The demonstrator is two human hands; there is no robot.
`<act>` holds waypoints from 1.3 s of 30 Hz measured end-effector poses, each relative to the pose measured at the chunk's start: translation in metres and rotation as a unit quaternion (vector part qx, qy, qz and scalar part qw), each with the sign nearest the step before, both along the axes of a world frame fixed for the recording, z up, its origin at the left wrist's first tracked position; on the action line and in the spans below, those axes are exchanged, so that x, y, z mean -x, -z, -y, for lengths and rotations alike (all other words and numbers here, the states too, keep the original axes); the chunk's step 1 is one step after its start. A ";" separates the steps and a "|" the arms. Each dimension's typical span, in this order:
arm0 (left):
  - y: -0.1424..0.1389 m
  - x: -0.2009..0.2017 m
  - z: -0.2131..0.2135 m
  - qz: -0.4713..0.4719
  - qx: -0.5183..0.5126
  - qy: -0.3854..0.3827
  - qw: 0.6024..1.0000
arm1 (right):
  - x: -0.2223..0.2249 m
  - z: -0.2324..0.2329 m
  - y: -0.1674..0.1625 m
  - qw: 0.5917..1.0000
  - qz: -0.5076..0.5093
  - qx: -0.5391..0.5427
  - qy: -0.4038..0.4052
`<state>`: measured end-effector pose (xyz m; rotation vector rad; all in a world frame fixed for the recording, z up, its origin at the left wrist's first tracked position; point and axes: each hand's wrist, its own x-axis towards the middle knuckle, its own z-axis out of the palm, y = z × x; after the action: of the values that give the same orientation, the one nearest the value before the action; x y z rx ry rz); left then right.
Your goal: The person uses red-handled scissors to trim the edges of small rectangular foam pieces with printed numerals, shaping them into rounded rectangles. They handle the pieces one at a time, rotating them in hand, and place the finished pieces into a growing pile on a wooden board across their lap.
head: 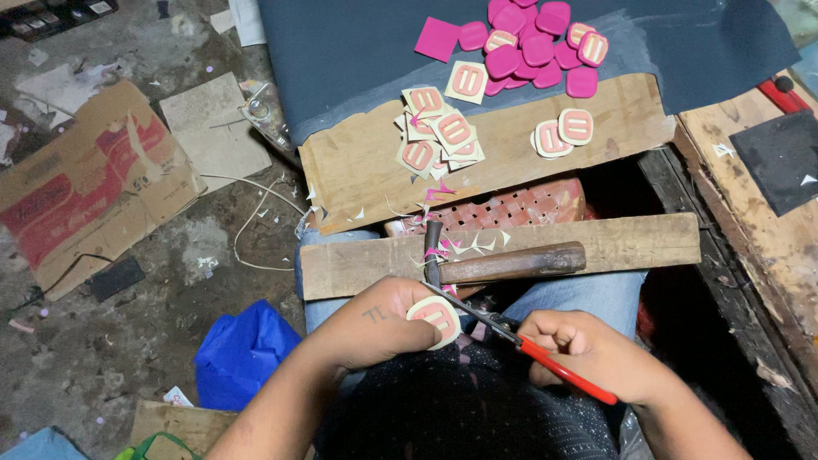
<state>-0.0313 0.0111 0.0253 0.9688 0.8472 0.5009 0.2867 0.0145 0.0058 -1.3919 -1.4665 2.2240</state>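
My left hand (375, 324) pinches a small cream patch with a pink raised emblem (435, 318) over my lap. My right hand (588, 349) grips red-handled scissors (545, 362), whose blades reach the patch's upper edge. A hammer with a wooden handle (511, 262) lies on the near plank (613, 243) just beyond my hands. Untrimmed square patches (439, 132) are stacked on the far plank (358, 170). Two trimmed rounded ones (564, 132) sit to their right. Several pink pieces (532, 43) are heaped on the dark sheet (358, 51).
Pink and cream trimmings litter the planks. A pink woven basket (511, 207) shows between the planks. Flattened cardboard (85, 187) and a blue bag (243, 353) lie on the dirty floor at left. A wooden bench edge (767, 230) with a black sheet (780, 158) runs along the right.
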 end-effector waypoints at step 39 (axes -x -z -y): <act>0.025 -0.030 -0.141 -0.457 -0.538 -0.261 0.658 | 0.059 -0.039 0.018 0.911 0.000 -0.264 0.316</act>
<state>-0.0014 0.1517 0.0002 2.2005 1.8586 1.1089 0.2281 0.0539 -0.0121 -1.3974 -1.2366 1.3119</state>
